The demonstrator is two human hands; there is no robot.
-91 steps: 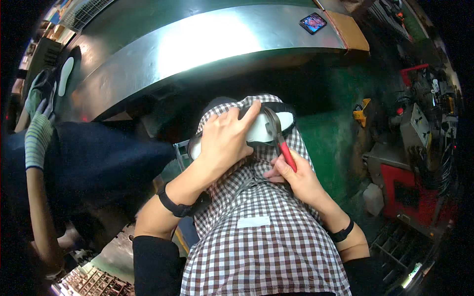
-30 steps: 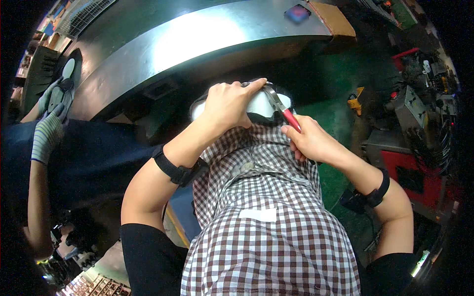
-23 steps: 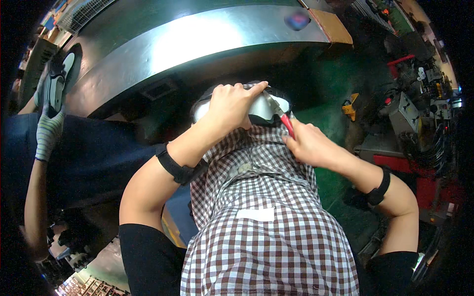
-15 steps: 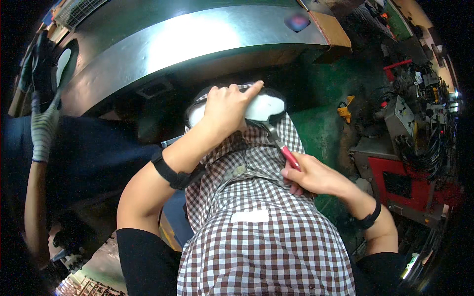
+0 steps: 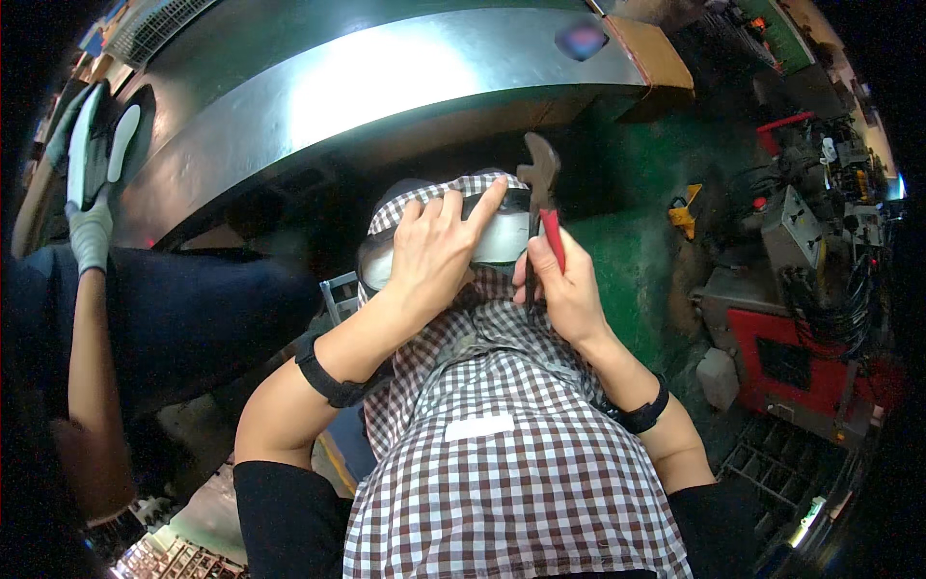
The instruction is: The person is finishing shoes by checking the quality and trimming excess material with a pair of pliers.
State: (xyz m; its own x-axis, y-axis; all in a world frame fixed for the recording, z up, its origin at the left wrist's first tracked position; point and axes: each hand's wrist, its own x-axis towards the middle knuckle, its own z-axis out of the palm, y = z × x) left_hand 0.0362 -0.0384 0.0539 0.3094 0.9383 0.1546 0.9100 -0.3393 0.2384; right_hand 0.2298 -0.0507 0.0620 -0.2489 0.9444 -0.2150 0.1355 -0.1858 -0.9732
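Observation:
A dark shoe upper with a white underside (image 5: pixel 503 239) lies bottom-up across my lap, on my brown-and-white checked apron (image 5: pixel 502 482). My left hand (image 5: pixel 429 246) is closed over its middle, the index finger stretched toward the far edge; part of the shoe is hidden under the hand. My right hand (image 5: pixel 571 294) grips lasting pincers (image 5: pixel 543 179) by their red and dark handles. The pincers' metal head points up and away, just beyond the shoe's right end. Their jaws seem to hold no material.
A shiny metal bench (image 5: pixel 241 125) curves across in front. On its left lies another dark shoe piece with a white sole (image 5: pixel 123 143), beside a co-worker's gloved hand (image 5: pixel 90 234) holding a similar one. At right stand a red machine (image 5: pixel 772 362) and a yellow object (image 5: pixel 686 212) on the green floor.
My right hand has lifted the pincers off the shoe's near edge and turned their head up and away. The shoe has tilted and shifted slightly nearer. The co-worker's shoe has turned, showing its white underside.

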